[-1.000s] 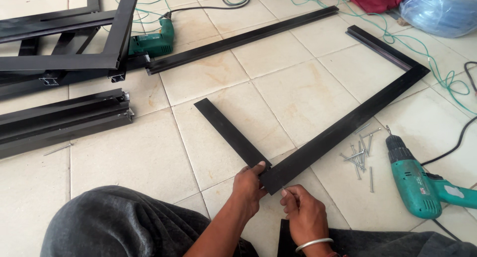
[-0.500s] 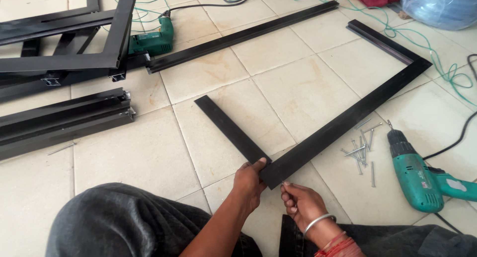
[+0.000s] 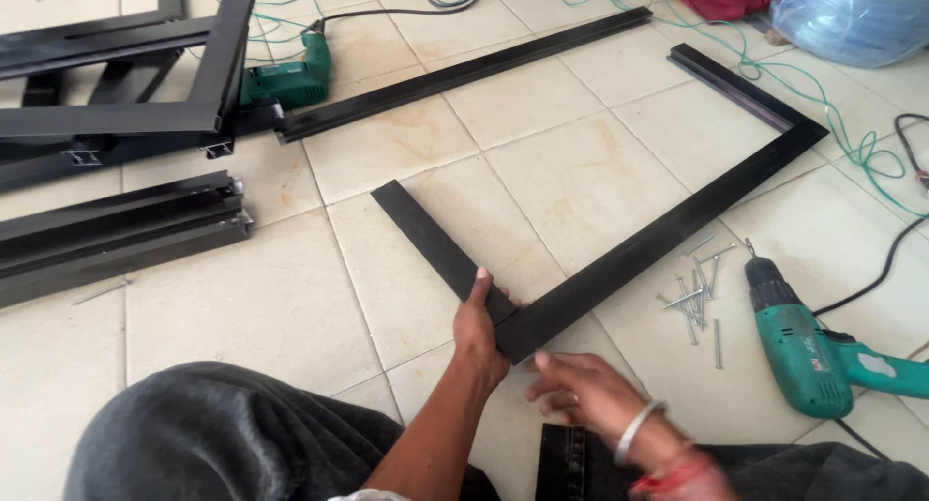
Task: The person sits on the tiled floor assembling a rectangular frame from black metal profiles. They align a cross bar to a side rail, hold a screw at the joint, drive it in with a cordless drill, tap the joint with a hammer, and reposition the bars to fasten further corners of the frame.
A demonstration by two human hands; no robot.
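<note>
A short black metal bar (image 3: 426, 238) meets a long black bar (image 3: 668, 240) at a corner on the tiled floor, close in front of me. My left hand (image 3: 481, 329) presses down on that corner joint, thumb on the short bar. Just right of and below the joint hovers my right hand (image 3: 581, 393), with a silver bangle on the wrist; its fingers are loosely spread and I see nothing in them. The long bar runs up right to another corner (image 3: 808, 131), where a third bar (image 3: 731, 85) turns back left.
A green power drill (image 3: 813, 346) lies at right, with several loose screws (image 3: 695, 298) beside it. A second green drill (image 3: 290, 75) lies at the upper left near stacked black frames (image 3: 116, 225). A loose long bar (image 3: 464, 73) lies across the top. Green cable, blue bag at back.
My right hand has moved a little down and right of the joint and its fingers have spread. The left hand stays on the corner. The view has shifted slightly.
</note>
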